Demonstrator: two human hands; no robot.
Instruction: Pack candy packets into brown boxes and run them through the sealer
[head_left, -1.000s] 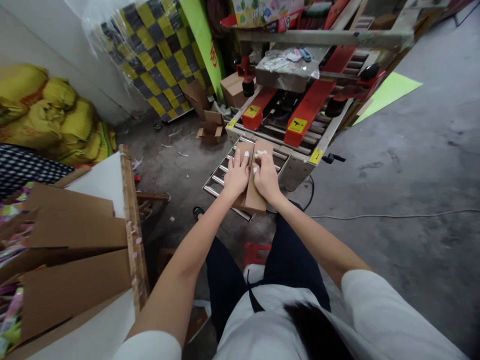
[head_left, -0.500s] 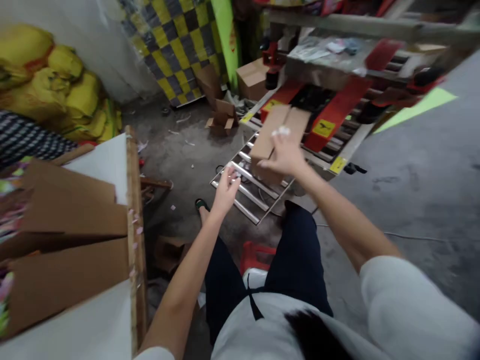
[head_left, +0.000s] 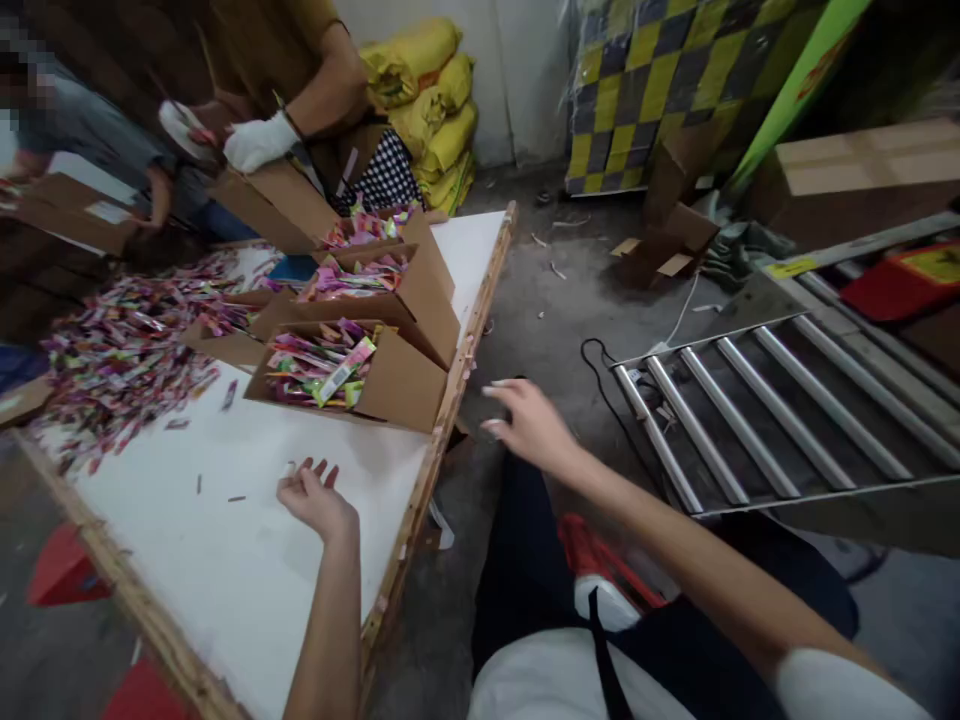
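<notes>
Left of centre, the left hand [head_left: 321, 500] hangs loosely uncurled over the white table [head_left: 225, 570], while the right hand [head_left: 534, 425], likewise unclenched, hovers mid-frame near a packet-filled carton [head_left: 409, 385].

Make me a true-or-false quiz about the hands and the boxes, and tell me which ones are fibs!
1. The left hand is over the white table. True.
2. The right hand is between the table and the metal rollers. True.
3. Both hands hold boxes. False: they hold nothing.
4. The nearest open box sits on the table. True.
5. It is full of apples. False: it holds colourful packets.
6. Someone across the table wears black gloves. False: the co-worker has white gloves.
</notes>
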